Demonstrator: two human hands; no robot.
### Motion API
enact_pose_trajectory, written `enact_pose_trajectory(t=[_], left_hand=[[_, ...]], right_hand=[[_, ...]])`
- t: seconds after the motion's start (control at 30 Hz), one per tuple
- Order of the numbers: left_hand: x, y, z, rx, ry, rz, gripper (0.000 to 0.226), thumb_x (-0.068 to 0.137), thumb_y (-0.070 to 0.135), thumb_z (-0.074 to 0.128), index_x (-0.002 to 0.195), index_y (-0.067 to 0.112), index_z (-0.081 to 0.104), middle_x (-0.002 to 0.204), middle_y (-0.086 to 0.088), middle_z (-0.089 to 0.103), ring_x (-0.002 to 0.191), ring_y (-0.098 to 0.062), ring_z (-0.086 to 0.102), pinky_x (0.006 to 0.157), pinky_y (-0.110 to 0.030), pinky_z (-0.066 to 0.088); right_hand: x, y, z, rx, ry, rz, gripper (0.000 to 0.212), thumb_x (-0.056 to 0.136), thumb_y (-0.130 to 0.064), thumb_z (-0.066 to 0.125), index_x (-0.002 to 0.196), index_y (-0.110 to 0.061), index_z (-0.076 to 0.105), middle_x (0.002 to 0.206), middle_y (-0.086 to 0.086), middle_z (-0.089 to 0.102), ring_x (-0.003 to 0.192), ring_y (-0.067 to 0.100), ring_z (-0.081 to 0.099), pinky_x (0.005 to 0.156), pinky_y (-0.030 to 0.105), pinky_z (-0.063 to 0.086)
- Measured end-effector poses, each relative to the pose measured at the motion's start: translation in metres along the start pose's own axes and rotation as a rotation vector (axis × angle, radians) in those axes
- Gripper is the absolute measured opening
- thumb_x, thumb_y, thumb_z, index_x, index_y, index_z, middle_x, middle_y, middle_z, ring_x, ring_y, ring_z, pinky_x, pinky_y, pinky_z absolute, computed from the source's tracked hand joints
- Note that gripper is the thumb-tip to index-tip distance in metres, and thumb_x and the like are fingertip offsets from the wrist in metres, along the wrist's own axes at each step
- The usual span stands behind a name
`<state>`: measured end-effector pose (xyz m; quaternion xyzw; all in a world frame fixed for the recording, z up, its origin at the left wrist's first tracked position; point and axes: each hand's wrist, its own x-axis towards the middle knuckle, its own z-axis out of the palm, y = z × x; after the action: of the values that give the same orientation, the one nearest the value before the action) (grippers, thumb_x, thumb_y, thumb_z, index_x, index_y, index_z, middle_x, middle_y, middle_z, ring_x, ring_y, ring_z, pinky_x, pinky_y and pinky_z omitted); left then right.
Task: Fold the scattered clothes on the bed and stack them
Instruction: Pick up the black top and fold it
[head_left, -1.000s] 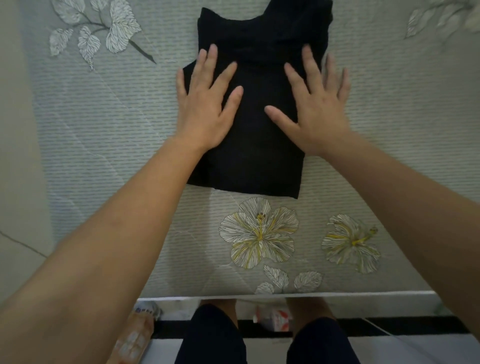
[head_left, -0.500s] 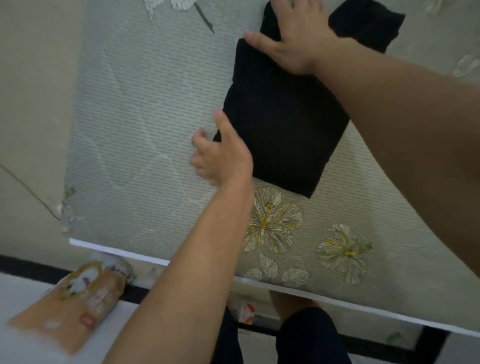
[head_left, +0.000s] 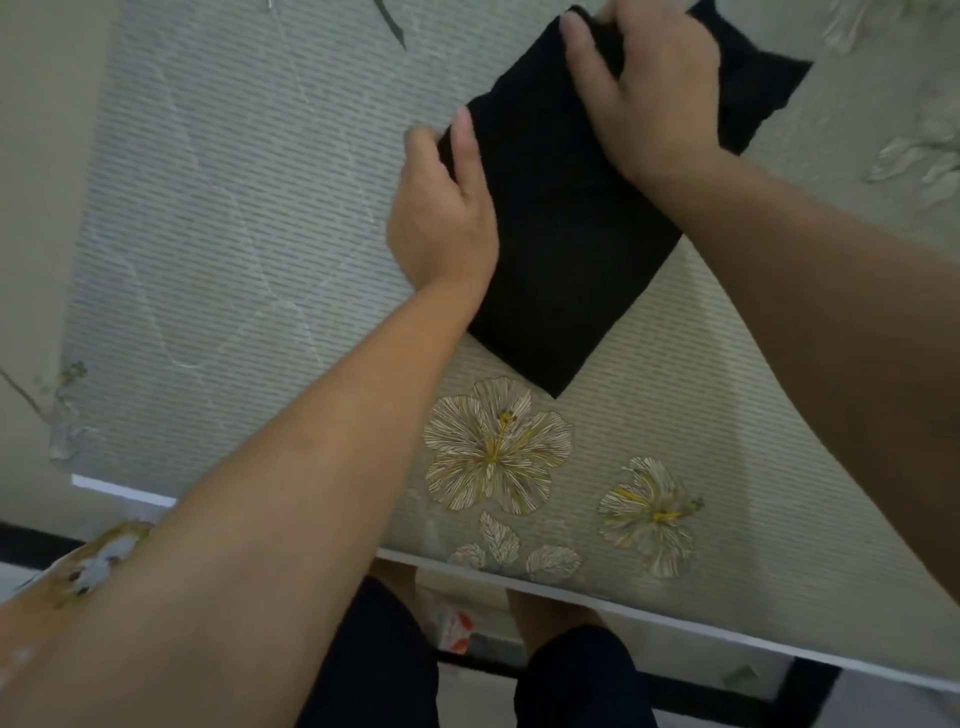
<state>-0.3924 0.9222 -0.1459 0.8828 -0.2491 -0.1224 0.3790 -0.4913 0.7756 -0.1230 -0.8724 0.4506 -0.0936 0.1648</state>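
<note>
A folded black garment lies askew on the bed, well back from the near edge, with one corner pointing toward that edge just above a printed flower. Its far end is cut off by the top of the view.

The left hand grips the garment's left edge. The thumb lies on top, and the fingers curl under the cloth, mostly hidden.

The right hand is clenched on the far part, bunching a fold between thumb and fingers. Its knuckles run out of view.

Below the bed's near edge, a blurred orange packet and a small red-and-white box show partly, beside the person's legs.
</note>
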Motion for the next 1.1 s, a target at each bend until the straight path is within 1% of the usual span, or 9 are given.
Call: enact_pose_trajectory(t=[0.07,0.27,0.43,0.53,0.63,0.7,0.87,0.97,1.1], left_hand=[[0.004,0.004,-0.009,-0.033,-0.041,0.153,0.036,0.102,0.043,0.040,0.091,0.013,0.056,0.065,0.008,0.049,0.052,-0.005,0.045,0.048,-0.017,0.034],[0.007,0.061,-0.040,-0.024,-0.102,0.447,0.039,0.103,0.040,0.043,0.095,0.006,0.062,0.070,0.005,0.053,0.059,-0.007,0.049,0.054,-0.019,0.034],[-0.012,0.141,-0.100,-0.017,-0.109,0.696,0.048,0.104,0.045,0.037,0.096,0.005,0.064,0.074,-0.001,0.061,0.063,-0.008,0.051,0.056,-0.022,0.037],[-0.028,0.198,-0.150,0.015,-0.109,0.796,0.047,0.104,0.044,0.038,0.097,0.006,0.065,0.074,-0.003,0.062,0.062,-0.009,0.051,0.056,-0.020,0.037],[-0.046,0.241,-0.195,0.011,-0.074,0.907,0.039,0.104,0.038,0.043,0.101,0.007,0.067,0.082,-0.004,0.067,0.066,-0.012,0.058,0.064,-0.012,0.036],[-0.054,0.266,-0.220,-0.005,-0.048,0.957,0.033,0.104,0.033,0.047,0.104,0.008,0.067,0.086,-0.004,0.069,0.071,-0.015,0.062,0.072,-0.008,0.034],[-0.076,0.333,-0.271,-0.117,-0.151,1.043,0.036,0.104,0.038,0.045,0.111,0.009,0.064,0.094,-0.006,0.068,0.077,-0.016,0.062,0.067,-0.024,0.047],[-0.100,0.364,-0.293,-0.236,-0.210,1.155,0.032,0.104,0.035,0.048,0.108,0.007,0.064,0.089,-0.004,0.066,0.074,-0.007,0.055,0.066,-0.015,0.039],[-0.133,0.396,-0.309,-0.442,-0.317,1.231,0.029,0.104,0.031,0.049,0.105,0.007,0.064,0.087,0.010,0.056,0.074,0.001,0.048,0.068,-0.005,0.036]], right_hand=[[-0.012,0.008,-0.014,0.058,0.088,0.035,0.052,0.103,-0.055,0.034,0.107,-0.012,0.062,0.093,-0.003,0.055,0.082,0.007,0.048,0.078,0.021,0.039],[-0.049,0.017,-0.070,0.212,0.402,0.108,0.044,0.104,-0.045,0.047,0.090,-0.007,0.063,0.079,-0.003,0.050,0.072,0.008,0.044,0.066,0.022,0.036],[-0.089,0.003,-0.155,0.316,0.566,0.182,0.042,0.101,-0.045,0.052,0.092,-0.006,0.065,0.084,0.006,0.061,0.075,0.009,0.049,0.067,0.024,0.042],[-0.112,-0.018,-0.222,0.345,0.562,0.150,0.048,0.099,-0.053,0.051,0.106,-0.008,0.067,0.094,0.006,0.065,0.083,0.005,0.051,0.073,0.011,0.039],[-0.134,-0.038,-0.282,0.300,0.593,0.077,0.051,0.099,-0.050,0.054,0.129,-0.010,0.062,0.106,0.004,0.067,0.089,0.002,0.051,0.079,0.012,0.039],[-0.147,-0.049,-0.319,0.237,0.655,0.020,0.049,0.100,-0.045,0.056,0.133,-0.009,0.060,0.101,0.005,0.067,0.083,0.003,0.051,0.075,0.012,0.039],[-0.196,-0.072,-0.409,0.098,0.760,-0.012,0.037,0.102,-0.040,0.055,0.123,-0.012,0.067,0.093,0.006,0.065,0.073,0.013,0.058,0.063,0.023,0.050],[-0.238,-0.084,-0.449,0.010,0.867,0.047,0.030,0.101,-0.034,0.058,0.115,-0.010,0.069,0.095,0.007,0.066,0.079,0.012,0.059,0.068,0.018,0.044],[-0.302,-0.100,-0.483,-0.081,0.975,0.202,0.027,0.100,-0.035,0.058,0.107,-0.012,0.070,0.092,0.005,0.065,0.081,0.001,0.051,0.072,0.013,0.036]])
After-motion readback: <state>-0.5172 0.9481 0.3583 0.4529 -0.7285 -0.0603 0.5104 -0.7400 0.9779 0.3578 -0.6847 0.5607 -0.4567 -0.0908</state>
